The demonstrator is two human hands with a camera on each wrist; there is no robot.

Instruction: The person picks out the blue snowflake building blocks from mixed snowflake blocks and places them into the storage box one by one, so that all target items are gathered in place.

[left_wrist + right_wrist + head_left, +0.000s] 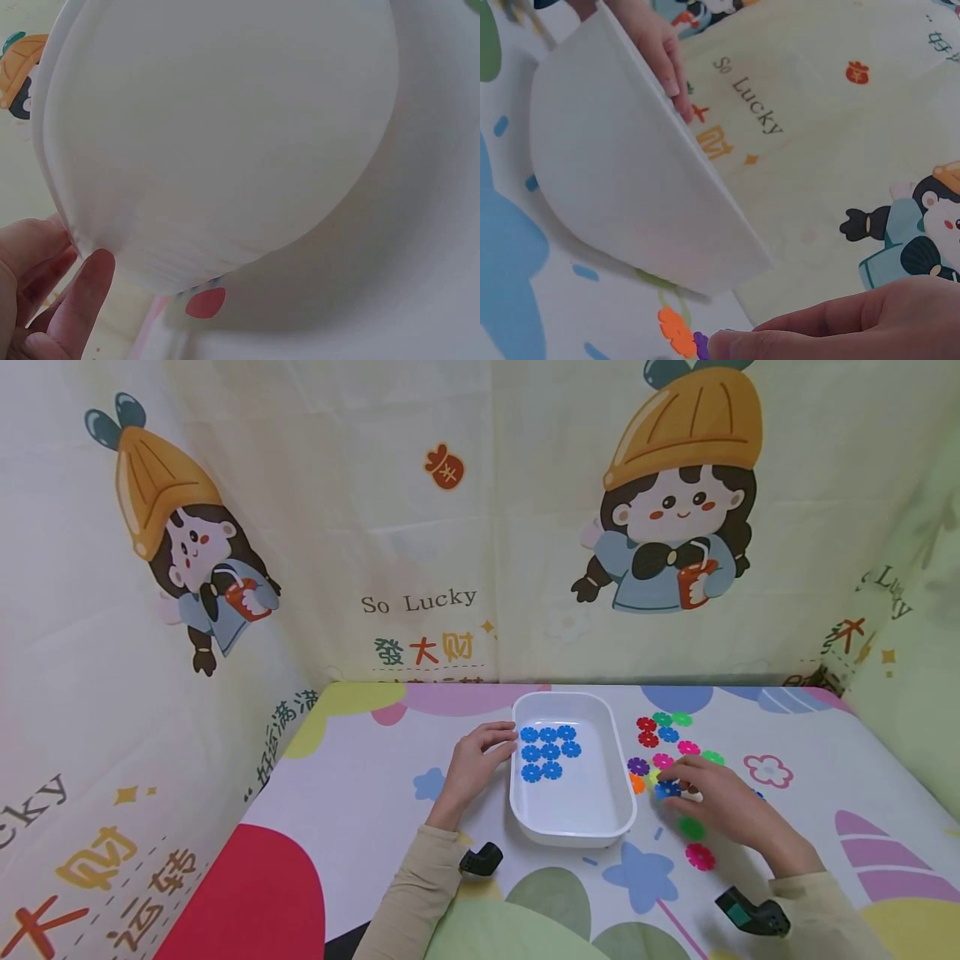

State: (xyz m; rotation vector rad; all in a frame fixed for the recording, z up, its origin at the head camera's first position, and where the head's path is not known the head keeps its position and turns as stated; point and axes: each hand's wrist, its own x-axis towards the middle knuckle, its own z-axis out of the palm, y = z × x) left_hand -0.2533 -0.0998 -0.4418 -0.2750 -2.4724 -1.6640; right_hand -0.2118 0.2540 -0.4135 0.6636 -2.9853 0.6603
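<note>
My left hand (480, 762) grips the left rim of a white plastic tray (573, 818), thumb outside and fingers over the edge. In the left wrist view the tray's outer wall (225, 150) fills most of the picture. Several blue flower-shaped plastic discs (550, 750) lie flat in rows in the tray's far left part. Right of the tray, my right hand (716, 797) pinches a blue disc (666, 790) between thumb and fingers, low over the loose discs. In the right wrist view the fingertips largely hide that disc, beside an orange disc (676, 331).
Loose discs lie right of the tray: red (647, 739), green (662, 719), purple (638, 766), pink (688, 747) and others. A green disc (692, 828) and a pinkish-red one (700, 857) are nearer me. A printed cloth (540, 527) hangs behind the patterned table (360, 835).
</note>
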